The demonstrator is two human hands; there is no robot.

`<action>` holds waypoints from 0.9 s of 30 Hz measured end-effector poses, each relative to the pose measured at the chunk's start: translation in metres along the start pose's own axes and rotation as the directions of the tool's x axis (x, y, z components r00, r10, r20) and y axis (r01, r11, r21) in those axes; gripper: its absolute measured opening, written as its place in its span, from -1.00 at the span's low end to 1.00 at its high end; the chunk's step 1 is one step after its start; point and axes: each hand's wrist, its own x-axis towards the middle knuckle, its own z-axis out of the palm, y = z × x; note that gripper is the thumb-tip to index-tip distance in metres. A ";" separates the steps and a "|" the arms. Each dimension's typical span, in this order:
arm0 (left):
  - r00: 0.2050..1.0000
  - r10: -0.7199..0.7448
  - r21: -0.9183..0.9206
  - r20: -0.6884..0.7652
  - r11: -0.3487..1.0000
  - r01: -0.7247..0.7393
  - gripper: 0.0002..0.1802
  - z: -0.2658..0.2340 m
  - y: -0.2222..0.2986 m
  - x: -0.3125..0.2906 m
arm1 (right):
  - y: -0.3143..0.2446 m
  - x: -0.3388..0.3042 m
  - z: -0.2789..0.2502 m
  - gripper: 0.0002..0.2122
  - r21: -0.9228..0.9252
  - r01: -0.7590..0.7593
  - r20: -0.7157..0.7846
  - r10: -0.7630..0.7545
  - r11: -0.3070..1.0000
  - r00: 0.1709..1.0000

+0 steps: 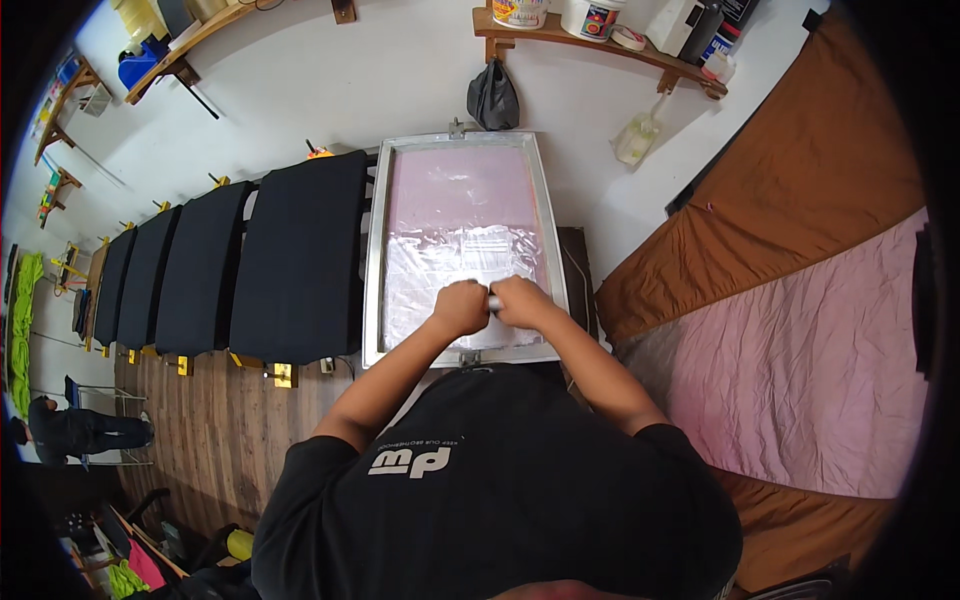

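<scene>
A screen-printing frame [374, 270] with a metal border lies in front of me. Its mesh [460, 185] is pinkish at the far end and glossy, wrinkled and whitish in the near half. Over that near half, my left hand [462, 306] and my right hand [522, 302] are closed side by side in fists. Both grip what looks like a squeegee [495, 302]; only a pale bit of its handle shows between the fists, and the rest is hidden beneath them. Metal clamps hold the frame at its far [457, 128] and near [470, 357] edges.
Several black-covered boards [298, 255] stand in a row to the left. A wall shelf [590, 40] with tubs is at the far right, a dark bag [494, 97] hanging under it. Brown and pink cloth [790, 370] hangs at right. Another person [85, 428] is at far left.
</scene>
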 end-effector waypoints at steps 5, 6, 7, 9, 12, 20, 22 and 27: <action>0.986 0.119 0.081 -0.117 0.991 -0.110 -0.82 0.044 -0.006 -0.020 | 0.001 -0.018 0.044 -0.81 -0.079 0.063 -0.121 -0.072 0.995 0.990; 0.979 0.148 0.067 -0.139 0.988 -0.140 -0.84 0.041 0.001 -0.028 | 0.000 -0.028 0.047 -0.81 -0.079 0.066 -0.117 -0.074 0.995 0.990; 0.978 0.156 0.066 -0.139 0.987 -0.148 -0.84 0.034 0.003 -0.025 | 0.001 -0.034 0.048 -0.80 -0.075 0.060 -0.109 -0.068 0.995 0.992; 0.988 0.153 0.002 0.011 0.988 -0.154 -0.85 0.021 0.009 -0.035 | -0.010 -0.036 0.037 -0.80 -0.094 0.016 -0.006 -0.017 0.995 1.000; 0.965 0.024 0.010 0.259 1.000 -0.028 -0.80 -0.009 0.013 -0.026 | -0.012 -0.027 0.015 -0.80 -0.066 0.009 0.120 -0.001 0.998 0.993; 0.998 -0.050 0.045 0.049 0.998 0.048 -0.81 -0.012 -0.020 0.037 | 0.009 0.039 -0.005 -0.83 -0.089 -0.005 -0.002 0.005 0.996 1.000; 0.993 -0.069 0.072 0.093 0.995 0.062 -0.82 -0.011 -0.020 0.040 | 0.008 0.042 -0.004 -0.82 -0.115 -0.038 0.025 0.041 0.993 0.999; 0.981 -0.054 0.086 0.187 0.996 0.038 -0.79 -0.013 -0.016 0.040 | 0.011 0.041 -0.008 -0.80 -0.125 -0.019 0.116 0.033 0.992 0.993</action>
